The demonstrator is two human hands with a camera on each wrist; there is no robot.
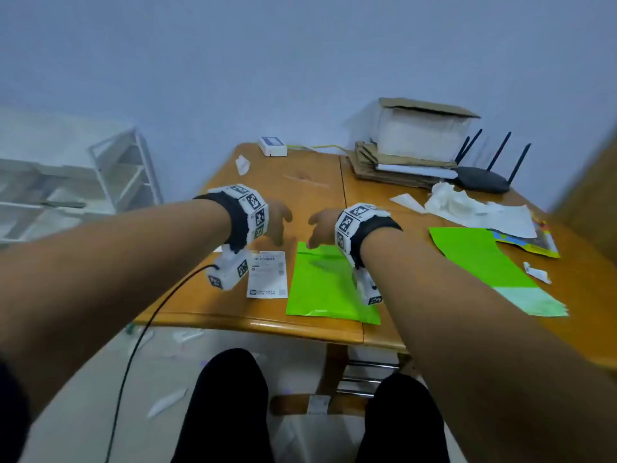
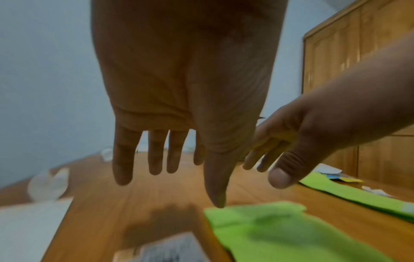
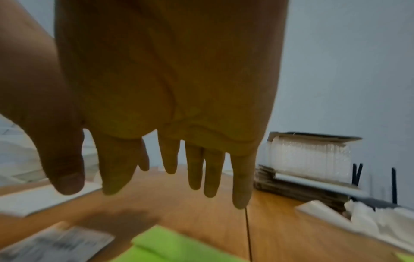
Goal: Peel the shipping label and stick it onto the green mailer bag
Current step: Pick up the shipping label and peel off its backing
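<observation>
A white shipping label (image 1: 268,275) with black print lies flat on the wooden table (image 1: 300,182), just left of a green mailer bag (image 1: 325,285). My left hand (image 1: 278,222) hovers above the label's far end, fingers straight and relaxed, holding nothing. My right hand (image 1: 319,227) hovers over the bag's far edge, also empty. In the left wrist view the left hand (image 2: 170,170) hangs over the blurred label (image 2: 170,248) and bag (image 2: 280,230). In the right wrist view the right hand's fingers (image 3: 195,175) hang above the bag (image 3: 170,248) and label (image 3: 58,246).
A second, larger green mailer (image 1: 484,259) lies to the right under crumpled white paper (image 1: 467,208). A black router (image 1: 484,182), a cardboard stack with a box (image 1: 417,138) and a small white device (image 1: 272,146) sit at the table's back. A black cable (image 1: 143,339) hangs off the front edge.
</observation>
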